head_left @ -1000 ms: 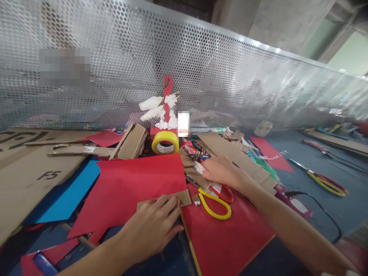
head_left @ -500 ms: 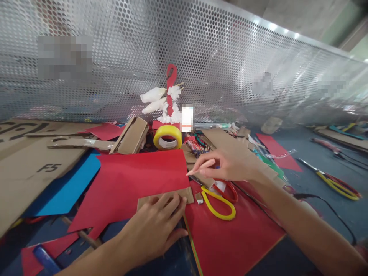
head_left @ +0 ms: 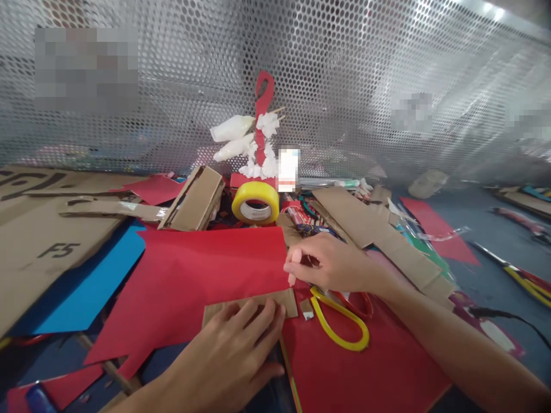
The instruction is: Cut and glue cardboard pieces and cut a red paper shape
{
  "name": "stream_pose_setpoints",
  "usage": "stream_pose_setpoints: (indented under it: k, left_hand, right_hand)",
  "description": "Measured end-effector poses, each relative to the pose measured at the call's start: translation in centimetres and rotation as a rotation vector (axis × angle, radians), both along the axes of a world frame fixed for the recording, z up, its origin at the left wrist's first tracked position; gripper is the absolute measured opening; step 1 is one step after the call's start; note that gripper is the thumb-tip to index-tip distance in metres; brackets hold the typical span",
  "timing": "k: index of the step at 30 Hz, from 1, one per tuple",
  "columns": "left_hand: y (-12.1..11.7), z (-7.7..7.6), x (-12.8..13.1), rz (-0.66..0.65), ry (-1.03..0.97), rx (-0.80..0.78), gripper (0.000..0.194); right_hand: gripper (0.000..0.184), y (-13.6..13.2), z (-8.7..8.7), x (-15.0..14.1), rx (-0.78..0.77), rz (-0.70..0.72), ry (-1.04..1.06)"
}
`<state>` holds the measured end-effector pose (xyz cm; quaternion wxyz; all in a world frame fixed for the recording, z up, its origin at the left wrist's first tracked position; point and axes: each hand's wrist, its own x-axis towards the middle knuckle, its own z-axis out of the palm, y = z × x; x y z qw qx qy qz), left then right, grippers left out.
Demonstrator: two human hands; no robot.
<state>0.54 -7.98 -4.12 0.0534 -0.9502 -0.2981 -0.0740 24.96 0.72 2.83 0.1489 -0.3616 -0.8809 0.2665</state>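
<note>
My left hand (head_left: 243, 344) lies over a narrow cardboard strip (head_left: 284, 301), fingers spread and pressing it onto the sheet of red paper (head_left: 215, 258); the thumb sits apart from the strip. Pinched in my right hand (head_left: 329, 261) is a short pale pink crayon (head_left: 294, 267), held upright with its lower end close to the red sheet's right edge, just above the strip's right end. Whether it touches the paper I cannot tell. Below my right hand rest scissors with yellow and red handles (head_left: 344, 330), their blades hidden.
Behind the red sheet stands a yellow tape roll (head_left: 255, 203), next to a folded cardboard piece (head_left: 193, 201). Blue paper (head_left: 81, 292) and a large cardboard sheet (head_left: 26, 269) lie left. A red-and-white paper figure (head_left: 262, 132) stands before the perforated metal screen (head_left: 336, 74). More scissors (head_left: 512, 272) lie right.
My right hand has come out of the clutter with the pink crayon and moved toward the strip's right end, turning the crayon upright. My left hand stays on the strip. The view has tilted down.
</note>
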Motion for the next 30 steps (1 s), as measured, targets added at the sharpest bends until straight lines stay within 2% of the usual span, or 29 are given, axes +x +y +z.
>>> stream_pose_setpoints:
  k: [16, 30]
  left_hand:
    - [0.2, -0.1, -0.5, -0.019, -0.009, -0.033, 0.052]
    - [0.2, 0.2, -0.2, -0.008, -0.016, -0.031, 0.052]
  right_hand:
    - [0.031, 0.3, -0.3, 0.0, -0.046, -0.012, -0.076]
    - [0.032, 0.1, -1.1, -0.9, -0.092, 0.013, 0.024]
